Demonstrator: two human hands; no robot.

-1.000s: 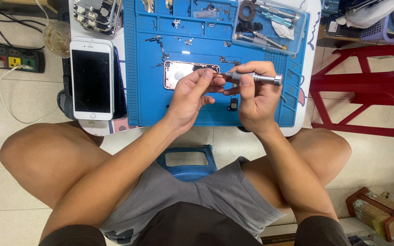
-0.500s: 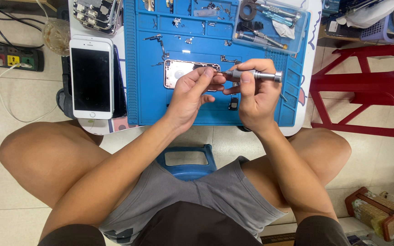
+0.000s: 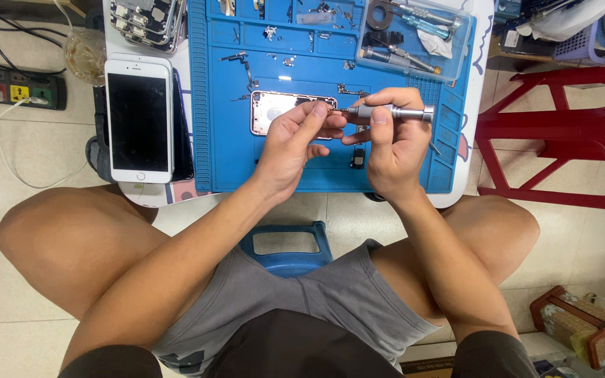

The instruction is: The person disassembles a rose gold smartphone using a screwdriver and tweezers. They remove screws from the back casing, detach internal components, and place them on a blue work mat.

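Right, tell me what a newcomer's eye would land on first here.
First the two hands meeting over the blue work mat: the right hand grips a silver screwdriver, its tip at the left hand fingers. Just behind them lies an opened phone housing. Left of the mat rests a white phone, screen dark; a red stool stands at right.

Right hand (image 3: 393, 143) holds a metal screwdriver (image 3: 392, 112), tip at left hand (image 3: 295, 143) fingertips over the blue mat (image 3: 218, 140).

White phone (image 3: 138, 120), dark blank screen, left of blue mat (image 3: 211, 105)
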